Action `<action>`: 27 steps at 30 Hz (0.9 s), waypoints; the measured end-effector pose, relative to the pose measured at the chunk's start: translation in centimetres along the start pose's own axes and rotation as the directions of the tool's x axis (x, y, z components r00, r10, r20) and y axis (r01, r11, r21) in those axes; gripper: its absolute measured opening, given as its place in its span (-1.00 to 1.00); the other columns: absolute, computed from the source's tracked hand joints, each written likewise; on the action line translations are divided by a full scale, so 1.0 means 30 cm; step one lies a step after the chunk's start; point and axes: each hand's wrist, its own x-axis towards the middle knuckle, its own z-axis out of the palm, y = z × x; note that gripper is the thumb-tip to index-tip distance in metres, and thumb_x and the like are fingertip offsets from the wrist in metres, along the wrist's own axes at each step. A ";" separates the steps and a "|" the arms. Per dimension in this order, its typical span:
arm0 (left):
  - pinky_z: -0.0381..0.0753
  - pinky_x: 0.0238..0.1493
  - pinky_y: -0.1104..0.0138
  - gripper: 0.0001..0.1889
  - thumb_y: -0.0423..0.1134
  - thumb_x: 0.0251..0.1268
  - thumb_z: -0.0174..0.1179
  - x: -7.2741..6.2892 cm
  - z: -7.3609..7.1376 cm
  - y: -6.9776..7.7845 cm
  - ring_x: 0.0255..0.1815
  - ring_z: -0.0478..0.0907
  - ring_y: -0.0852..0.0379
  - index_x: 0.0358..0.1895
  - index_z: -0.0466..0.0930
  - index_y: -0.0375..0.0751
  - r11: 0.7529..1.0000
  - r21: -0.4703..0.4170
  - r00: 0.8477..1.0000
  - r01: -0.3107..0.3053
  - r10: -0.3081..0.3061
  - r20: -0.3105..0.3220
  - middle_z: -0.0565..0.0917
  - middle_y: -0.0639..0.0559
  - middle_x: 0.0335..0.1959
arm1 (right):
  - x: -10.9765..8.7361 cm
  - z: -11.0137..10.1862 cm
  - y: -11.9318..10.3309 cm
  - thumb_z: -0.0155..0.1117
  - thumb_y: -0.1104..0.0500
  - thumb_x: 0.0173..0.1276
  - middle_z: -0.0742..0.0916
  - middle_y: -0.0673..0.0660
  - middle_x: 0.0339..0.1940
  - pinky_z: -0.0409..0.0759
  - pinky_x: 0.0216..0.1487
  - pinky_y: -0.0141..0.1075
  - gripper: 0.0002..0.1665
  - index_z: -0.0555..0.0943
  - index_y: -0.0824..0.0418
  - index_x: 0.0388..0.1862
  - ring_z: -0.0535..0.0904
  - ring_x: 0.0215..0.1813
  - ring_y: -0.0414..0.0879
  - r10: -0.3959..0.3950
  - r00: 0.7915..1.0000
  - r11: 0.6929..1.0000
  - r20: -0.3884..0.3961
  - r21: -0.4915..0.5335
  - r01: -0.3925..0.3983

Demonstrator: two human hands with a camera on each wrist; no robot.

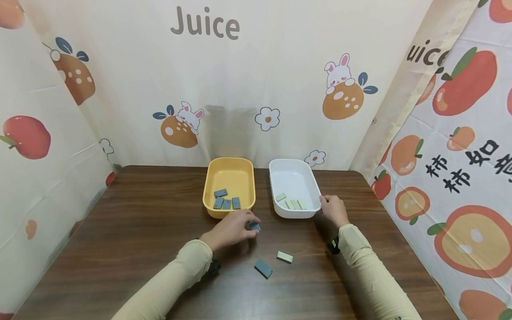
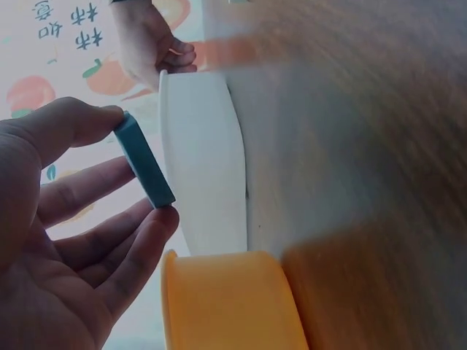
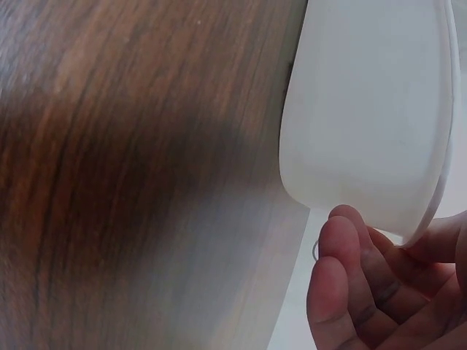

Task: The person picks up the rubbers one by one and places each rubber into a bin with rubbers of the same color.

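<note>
My left hand pinches a blue-grey rectangular block between thumb and fingertips, just in front of the yellow tub. Inside that tub lie several similar blue-grey blocks. At the near right corner of the white tub, my right hand grips the rim, thumb at the edge and fingers against the outer wall. Several pale green blocks lie in the white tub. On the table in front rest one pale green block and one blue-grey block.
Both tubs stand side by side towards the back of the dark wooden table. A printed curtain hangs behind the table, and more printed cloth hangs along the right side.
</note>
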 end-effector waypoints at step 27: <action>0.59 0.05 0.13 -0.66 -0.16 0.22 0.32 0.024 -0.101 -0.080 0.01 0.63 0.00 0.01 0.69 -0.26 0.997 0.014 0.966 0.081 -0.075 -0.249 0.72 -0.08 -0.04 | 0.006 0.006 0.003 -0.17 0.07 0.57 0.74 0.32 -0.27 0.51 -0.38 -0.27 -0.46 0.56 0.46 0.15 0.60 -0.43 -0.06 0.007 1.000 1.000 0.007 0.000 -0.007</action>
